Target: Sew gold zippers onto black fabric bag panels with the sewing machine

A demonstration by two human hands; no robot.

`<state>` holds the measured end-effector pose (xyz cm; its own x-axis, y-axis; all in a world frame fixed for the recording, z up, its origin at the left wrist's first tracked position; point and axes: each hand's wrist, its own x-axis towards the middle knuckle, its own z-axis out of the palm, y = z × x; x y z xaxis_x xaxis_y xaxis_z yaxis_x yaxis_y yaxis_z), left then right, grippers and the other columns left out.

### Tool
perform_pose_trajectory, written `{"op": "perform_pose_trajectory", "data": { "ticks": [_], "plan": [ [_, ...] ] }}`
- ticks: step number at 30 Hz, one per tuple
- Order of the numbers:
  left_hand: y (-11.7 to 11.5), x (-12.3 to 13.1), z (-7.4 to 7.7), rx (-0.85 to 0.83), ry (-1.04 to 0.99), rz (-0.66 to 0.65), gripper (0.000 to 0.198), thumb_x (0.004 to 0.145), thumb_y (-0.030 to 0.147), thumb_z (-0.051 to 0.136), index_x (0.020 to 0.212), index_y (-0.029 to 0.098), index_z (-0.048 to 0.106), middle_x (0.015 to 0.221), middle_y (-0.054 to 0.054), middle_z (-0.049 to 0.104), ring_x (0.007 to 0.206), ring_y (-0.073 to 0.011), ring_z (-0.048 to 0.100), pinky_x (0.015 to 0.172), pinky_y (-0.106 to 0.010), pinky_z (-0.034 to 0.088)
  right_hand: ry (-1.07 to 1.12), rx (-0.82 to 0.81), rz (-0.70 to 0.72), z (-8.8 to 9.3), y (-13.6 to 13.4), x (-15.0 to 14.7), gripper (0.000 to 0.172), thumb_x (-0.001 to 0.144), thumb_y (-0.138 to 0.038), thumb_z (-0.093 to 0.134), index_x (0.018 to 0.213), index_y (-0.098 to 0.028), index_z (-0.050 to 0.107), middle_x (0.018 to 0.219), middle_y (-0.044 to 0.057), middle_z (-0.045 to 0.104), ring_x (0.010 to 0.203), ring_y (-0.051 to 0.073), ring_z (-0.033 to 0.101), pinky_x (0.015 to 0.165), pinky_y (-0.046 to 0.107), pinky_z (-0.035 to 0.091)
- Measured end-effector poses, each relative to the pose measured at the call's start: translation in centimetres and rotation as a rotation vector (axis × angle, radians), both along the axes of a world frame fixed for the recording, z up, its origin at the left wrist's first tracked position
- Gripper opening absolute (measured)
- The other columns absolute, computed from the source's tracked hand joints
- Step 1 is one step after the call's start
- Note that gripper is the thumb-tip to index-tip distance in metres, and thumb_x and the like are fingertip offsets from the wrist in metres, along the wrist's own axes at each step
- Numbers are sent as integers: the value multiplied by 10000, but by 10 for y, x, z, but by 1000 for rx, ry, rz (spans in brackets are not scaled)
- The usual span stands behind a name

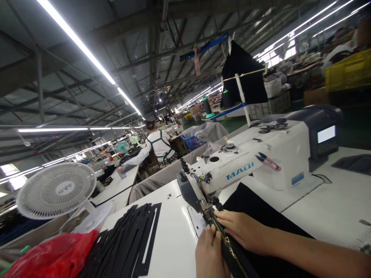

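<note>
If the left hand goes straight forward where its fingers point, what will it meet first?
Most likely the presser foot area of the sewing machine, just ahead of the left hand; exact depth is unclear.

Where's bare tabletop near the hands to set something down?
Bare tabletop lies between the black strips and left hand, and between the machine, black cloth and right forearm. It's crowded by the machine's head, where the right hand joins the left at a gold strip, and around the red bag.

Blue "MAQI" lettering (240, 171) marks the sewing machine (285, 152).
</note>
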<state>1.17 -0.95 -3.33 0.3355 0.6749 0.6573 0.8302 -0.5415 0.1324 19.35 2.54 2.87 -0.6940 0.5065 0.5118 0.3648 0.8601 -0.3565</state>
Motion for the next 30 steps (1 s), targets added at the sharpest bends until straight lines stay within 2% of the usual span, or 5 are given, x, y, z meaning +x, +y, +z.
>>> {"op": "perform_pose_trajectory", "data": {
  "ticks": [7, 13, 17, 23, 30],
  "plan": [
    [5, 3, 12, 21, -34, 17, 326, 662, 127, 498, 939, 190, 658, 953, -104, 662, 788, -256, 592, 710, -394, 515, 27, -3, -1, 4, 0, 1, 305, 887, -132, 331, 1023, -161, 602, 1096, 95, 585, 1012, 188, 528, 885, 334, 432],
    [-9, 6, 35, -99, 38, -37, 334, 663, 117, 508, 960, 178, 648, 1033, -94, 664, 879, -261, 616, 786, -395, 511, -86, 87, -113, -10, -18, -1, 98, 829, -170, 484, 884, -153, 564, 924, 76, 574, 862, 218, 514, 793, 394, 447],
    [-23, 8, 29, -1, 18, -63, 321, 654, 85, 492, 921, 166, 652, 992, -99, 686, 827, -246, 648, 742, -369, 534, -149, 312, -243, -18, -42, 8, 230, 800, -62, 381, 887, -139, 580, 886, 116, 604, 818, 261, 553, 740, 441, 468],
    [-43, 6, 16, -27, 84, -17, 436, 678, 22, 435, 1038, 164, 636, 1085, -96, 664, 958, -248, 638, 815, -383, 539, -98, 379, -51, 3, -90, 32, 416, 787, -138, 428, 1188, -154, 538, 1148, 99, 618, 1004, 246, 592, 824, 343, 513],
    [-46, 4, 14, -39, 139, 11, 412, 723, 19, 434, 1060, 153, 630, 1105, -99, 654, 1003, -263, 622, 833, -397, 544, -20, 564, -132, -47, -81, 7, 381, 785, -42, 374, 1055, -99, 638, 1042, 129, 663, 939, 223, 642, 831, 287, 531]
  ]
}}
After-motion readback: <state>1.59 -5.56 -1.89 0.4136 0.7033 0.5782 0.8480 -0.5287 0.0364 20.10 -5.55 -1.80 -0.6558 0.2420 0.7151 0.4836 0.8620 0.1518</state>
